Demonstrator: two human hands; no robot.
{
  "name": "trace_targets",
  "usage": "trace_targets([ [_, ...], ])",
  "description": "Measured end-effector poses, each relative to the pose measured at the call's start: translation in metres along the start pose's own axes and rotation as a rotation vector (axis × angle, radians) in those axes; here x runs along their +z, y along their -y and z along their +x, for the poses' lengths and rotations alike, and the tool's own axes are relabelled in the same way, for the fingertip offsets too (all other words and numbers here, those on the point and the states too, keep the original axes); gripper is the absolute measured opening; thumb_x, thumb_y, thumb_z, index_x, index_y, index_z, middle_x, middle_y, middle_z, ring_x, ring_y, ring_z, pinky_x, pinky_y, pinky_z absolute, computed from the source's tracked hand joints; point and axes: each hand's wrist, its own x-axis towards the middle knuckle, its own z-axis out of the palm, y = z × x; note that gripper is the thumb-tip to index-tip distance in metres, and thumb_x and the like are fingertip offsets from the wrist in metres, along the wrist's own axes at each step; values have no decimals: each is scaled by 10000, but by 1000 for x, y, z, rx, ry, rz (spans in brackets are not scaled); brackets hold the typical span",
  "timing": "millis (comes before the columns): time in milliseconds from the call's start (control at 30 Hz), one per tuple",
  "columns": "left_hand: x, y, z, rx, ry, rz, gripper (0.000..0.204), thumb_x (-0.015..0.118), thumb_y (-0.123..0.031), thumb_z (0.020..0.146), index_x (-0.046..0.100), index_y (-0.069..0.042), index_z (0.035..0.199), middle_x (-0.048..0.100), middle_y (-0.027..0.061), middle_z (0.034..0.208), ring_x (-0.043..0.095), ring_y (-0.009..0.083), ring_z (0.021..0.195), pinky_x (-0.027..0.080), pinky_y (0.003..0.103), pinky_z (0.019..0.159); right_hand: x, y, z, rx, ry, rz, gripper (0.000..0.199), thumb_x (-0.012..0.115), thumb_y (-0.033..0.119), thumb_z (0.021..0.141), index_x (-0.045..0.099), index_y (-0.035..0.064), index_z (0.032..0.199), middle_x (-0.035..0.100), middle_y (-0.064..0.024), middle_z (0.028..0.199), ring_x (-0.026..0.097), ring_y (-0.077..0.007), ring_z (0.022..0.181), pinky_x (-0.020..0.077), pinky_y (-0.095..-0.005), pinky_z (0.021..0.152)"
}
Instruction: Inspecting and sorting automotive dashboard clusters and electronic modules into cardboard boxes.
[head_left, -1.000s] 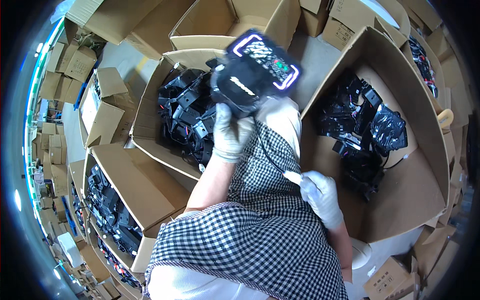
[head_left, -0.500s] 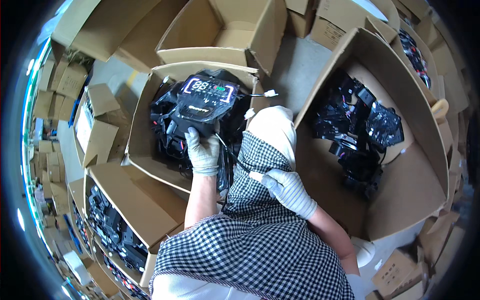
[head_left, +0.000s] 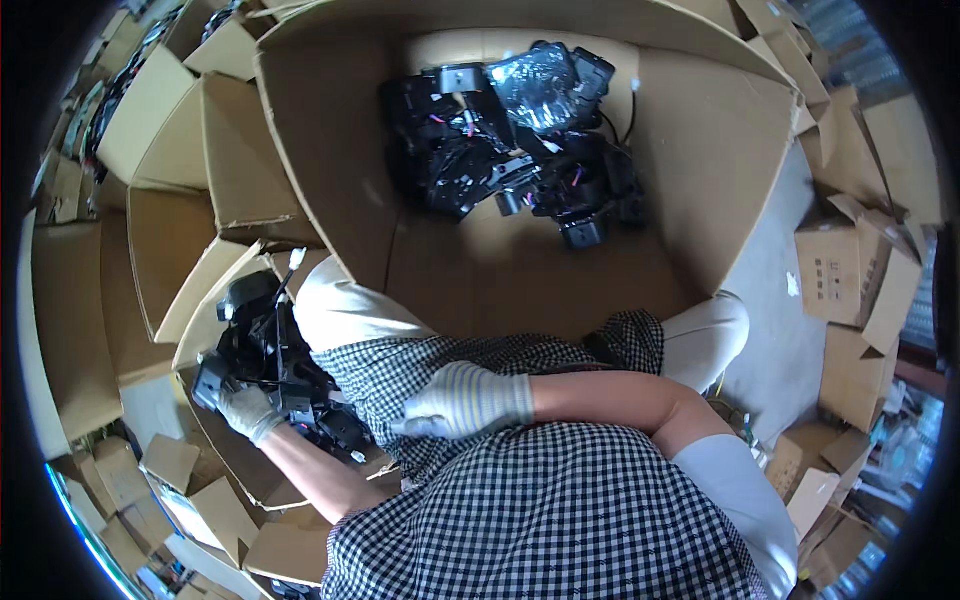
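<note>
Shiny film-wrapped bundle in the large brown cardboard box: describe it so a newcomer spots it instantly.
Find the large open brown cardboard box at top centre. Inside is a heap of black plastic parts; the shiny film-wrapped bundle lies along its upper edge. Crinkled, silvery-blue glare sets it apart from darker neighbours.

your head view is the left fisheye worn on your head, looking steeply down from close above your checked apron (head_left: 560, 500), past your left hand (head_left: 250, 412) and right hand (head_left: 468, 400), facing into the big carton (head_left: 715, 150) at the top, wide enough that straight edges bow toward the border.
</note>
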Motion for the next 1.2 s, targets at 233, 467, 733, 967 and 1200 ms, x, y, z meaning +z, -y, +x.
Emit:
trace_targets([
  [233,237,-20,-115,114,346,386,375,528,-124,942,496,14,1289,558,121,1246,525,215,1126,410,358,1002,-49,-58,-89,242,-406,16,490,476,471,941,622,58,721,592,-146,631,602,-313,577,482,-404,587],
  [467,429,138,-202,689,1480,702,182,586,-88,864,660,-72,1030,663,158,1011,615,349,924,481,415,829,-98,-148,-153,460,-420,-222,459,419,433,967,636,65,799,634,-149,691,634,-321,654,507,-438,644],
  [733,551,309,-238,725,1651,1507,420,486,-169,886,507,-172,1305,564,180,1265,563,337,1143,458,436,944,-140,-136,-163,560,-299,-70,358,438,381,963,646,96,1020,671,-141,798,653,-308,701,511,-450,649],
  [967,579,265,-236,557,1766,1727,282,503,-218,892,656,-145,1118,639,157,1136,624,325,1039,495,435,880,-134,-140,-172,548,-302,-48,307,494,339,932,629,99,1066,680,-135,827,654,-296,694,507,-446,605],
  [1200,501,138,-209,150,1532,514,218,659,-150,880,660,-39,1068,677,64,979,628,171,884,503,311,830,-124,-133,-165,445,-508,-331,266,488,311,943,646,106,1005,631,-110,693,634,-298,635,506,-415,597],
])
